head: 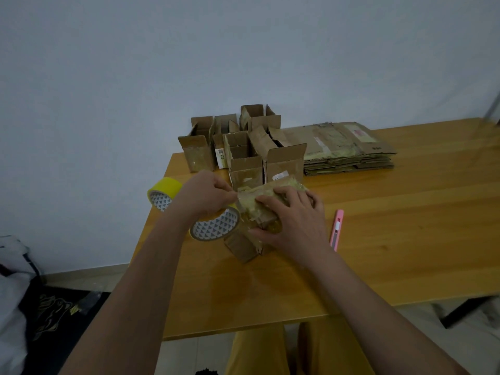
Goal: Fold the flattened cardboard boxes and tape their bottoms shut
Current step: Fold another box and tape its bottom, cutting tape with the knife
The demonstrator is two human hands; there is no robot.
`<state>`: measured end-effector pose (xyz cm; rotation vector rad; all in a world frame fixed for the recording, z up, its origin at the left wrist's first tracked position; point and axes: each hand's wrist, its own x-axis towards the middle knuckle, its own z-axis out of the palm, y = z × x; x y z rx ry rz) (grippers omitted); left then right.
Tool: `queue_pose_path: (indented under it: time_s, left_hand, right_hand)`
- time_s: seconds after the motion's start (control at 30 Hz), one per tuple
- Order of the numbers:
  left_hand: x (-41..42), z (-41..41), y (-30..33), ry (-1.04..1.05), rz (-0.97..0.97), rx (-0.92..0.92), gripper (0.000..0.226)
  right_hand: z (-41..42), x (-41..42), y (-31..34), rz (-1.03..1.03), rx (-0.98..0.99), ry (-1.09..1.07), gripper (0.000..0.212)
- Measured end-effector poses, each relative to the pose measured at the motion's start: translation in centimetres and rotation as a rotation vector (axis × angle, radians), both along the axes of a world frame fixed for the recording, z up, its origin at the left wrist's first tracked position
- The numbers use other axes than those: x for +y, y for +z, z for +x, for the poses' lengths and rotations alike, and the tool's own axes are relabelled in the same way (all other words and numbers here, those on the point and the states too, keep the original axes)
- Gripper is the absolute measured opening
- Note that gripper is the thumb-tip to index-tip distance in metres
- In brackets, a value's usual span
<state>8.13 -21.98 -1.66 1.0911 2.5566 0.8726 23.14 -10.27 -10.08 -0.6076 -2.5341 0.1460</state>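
Label [221, 157] on one folded box: print too small to read. Tape roll [215, 226]: upper part hidden under the left hand [207, 194]. Held box [254, 212]: top face largely covered by the right hand [293, 215]. Bag [16, 293]: cut off by the left edge.

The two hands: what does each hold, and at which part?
Right hand presses the cardboard box on top. Left hand pinches something at its left edge, probably tape.

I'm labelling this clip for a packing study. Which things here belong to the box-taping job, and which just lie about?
In use:
- box under the right hand
- tape roll at the left hand
- flattened stack
- folded boxes
- pink cutter

Lying about:
- spare yellow roll
- bags on the floor
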Motion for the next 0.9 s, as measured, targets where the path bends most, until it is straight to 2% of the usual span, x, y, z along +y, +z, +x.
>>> queue_pose_path:
  time_s: [0.13,0.2,0.43,0.57,0.7,0.77,0.9]
  left_hand:
    - [-0.5,0.0,-0.3,-0.042,-0.035,0.065,0.018]
    - [-0.8,0.0,-0.4,-0.042,-0.043,0.08,0.019]
    - [-0.6,0.5,0.9,-0.034,-0.03,0.122,0.013]
    - [-0.4,0.6,1.1,0.04,0.065,-0.057,0.011]
    - [-1.5,0.8,0.3,0.075,0.019,-0.161,0.023]
    - [-2.6,0.8,-0.4,0.02,0.056,-0.314,0.025]
    - [-4.2,1.5,-1.8,-0.038,0.121,-0.594,0.021]
  right_hand:
    - [-0.6,-0.1,1.6,0.079,-0.225,0.028,0.083]
    - [-1.3,-0.1,2.3,0.076,-0.301,0.041,0.082]
    - [-2.6,-0.3,2.7,0.059,-0.352,0.02,0.083]
    - [-2.4,-0.4,2.4,0.04,-0.307,0.011,0.081]
    - [-2.1,-0.2,2.3,-0.013,-0.245,0.056,0.075]
    - [-1.5,0.6,2.1,-0.048,-0.193,0.137,0.076]
    - [-0.5,1.5,1.0,-0.244,-0.074,0.298,0.092]
